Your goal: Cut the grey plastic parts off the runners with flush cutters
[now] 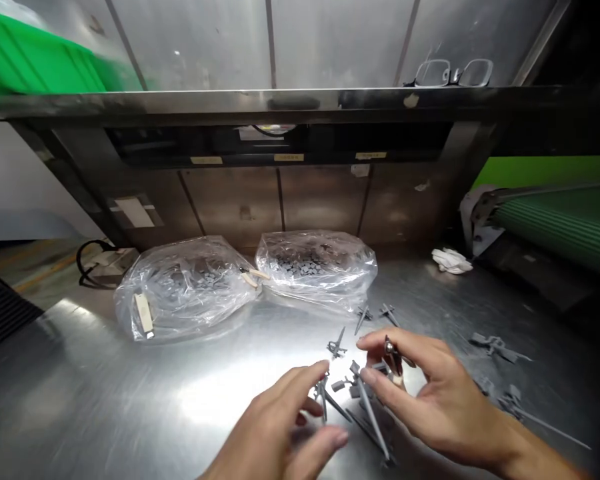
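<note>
Left hand [275, 427] hangs half open, holding nothing, just above gray plastic sprues [366, 407] lying between the hands, while the nearly closed right hand [430, 393] pinches a small metal-tipped part [393, 353].

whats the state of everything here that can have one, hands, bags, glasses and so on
left hand, open, fingers curled just over the parts, holding nothing visible
right hand, pinching the small metal piece
grey moulded parts, loose, scattered on the steel table
left clear plastic bag, full of small grey pieces
right clear plastic bag, full of small grey pieces
glasses, lying on the shelf, unworn
white cloth, crumpled
</note>
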Available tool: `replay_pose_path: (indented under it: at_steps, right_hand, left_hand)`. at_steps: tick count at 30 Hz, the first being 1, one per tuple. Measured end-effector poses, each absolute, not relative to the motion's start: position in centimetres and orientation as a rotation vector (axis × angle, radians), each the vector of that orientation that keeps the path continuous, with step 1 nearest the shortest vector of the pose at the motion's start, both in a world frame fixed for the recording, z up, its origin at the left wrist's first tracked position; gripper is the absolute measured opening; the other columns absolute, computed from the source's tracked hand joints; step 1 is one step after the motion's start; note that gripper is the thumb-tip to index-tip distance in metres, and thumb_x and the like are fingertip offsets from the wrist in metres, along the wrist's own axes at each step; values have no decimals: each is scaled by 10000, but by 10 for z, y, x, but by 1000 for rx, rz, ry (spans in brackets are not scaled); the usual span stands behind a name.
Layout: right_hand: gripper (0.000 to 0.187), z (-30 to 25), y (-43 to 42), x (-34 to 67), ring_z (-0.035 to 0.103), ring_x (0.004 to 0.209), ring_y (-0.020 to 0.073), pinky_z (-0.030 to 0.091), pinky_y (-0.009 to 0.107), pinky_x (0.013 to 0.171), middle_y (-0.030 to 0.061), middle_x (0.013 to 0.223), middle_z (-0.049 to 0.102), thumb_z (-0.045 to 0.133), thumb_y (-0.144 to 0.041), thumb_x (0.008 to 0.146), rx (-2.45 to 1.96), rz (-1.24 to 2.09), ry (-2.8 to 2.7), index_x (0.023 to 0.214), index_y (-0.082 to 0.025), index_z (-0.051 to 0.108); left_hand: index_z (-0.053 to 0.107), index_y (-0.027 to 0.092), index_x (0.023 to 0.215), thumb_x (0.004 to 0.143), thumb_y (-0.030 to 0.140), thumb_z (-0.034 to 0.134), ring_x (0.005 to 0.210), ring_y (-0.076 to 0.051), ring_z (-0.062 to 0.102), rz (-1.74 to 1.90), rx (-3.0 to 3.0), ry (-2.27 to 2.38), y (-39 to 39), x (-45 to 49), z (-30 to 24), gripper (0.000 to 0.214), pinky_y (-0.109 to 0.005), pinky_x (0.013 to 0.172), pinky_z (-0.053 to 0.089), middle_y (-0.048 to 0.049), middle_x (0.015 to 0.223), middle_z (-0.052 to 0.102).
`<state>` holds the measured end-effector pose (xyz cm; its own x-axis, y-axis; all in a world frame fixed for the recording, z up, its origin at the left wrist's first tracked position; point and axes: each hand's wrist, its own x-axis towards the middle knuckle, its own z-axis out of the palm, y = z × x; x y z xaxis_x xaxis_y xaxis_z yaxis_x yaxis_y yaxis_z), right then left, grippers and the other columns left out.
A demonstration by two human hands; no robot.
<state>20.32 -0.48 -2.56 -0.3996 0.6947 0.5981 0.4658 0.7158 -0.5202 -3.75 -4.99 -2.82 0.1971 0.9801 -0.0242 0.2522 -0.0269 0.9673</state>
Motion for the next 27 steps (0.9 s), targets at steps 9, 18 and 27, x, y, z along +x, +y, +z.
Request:
replay_pose_path:
  at_steps: [9,18,27]
  right_hand:
    - [263,-42,15,240,693,840,188,578,299,724,57,974,726,608,-268,958,-961,431,-2031,1202,-203,679]
    - [468,-65,7,243,735,1062,237,637,363,852,7,1190,755,609,-390,972,-1052,266,-2330,1437,-370,559]
    - [329,-70,4,221,775,744,229,593,283,510,8,998,805,656,-262,833,-1012,281,-2452,1154,-322,693]
  left_hand:
    - [817,206,929,854,468,760,676,-202,673,846,1146,1195,-15,14,-52,279,-299,669,525,-83,808,767]
    - [801,152,991,738,367,906,643,-114,639,1023,582,969,2,1,-69,348,-223,625,497,-45,810,727]
    - [812,173,882,692,281,943,761,-163,726,1004,445,938,-1,-8,-70,255,-246,730,543,-80,832,793]
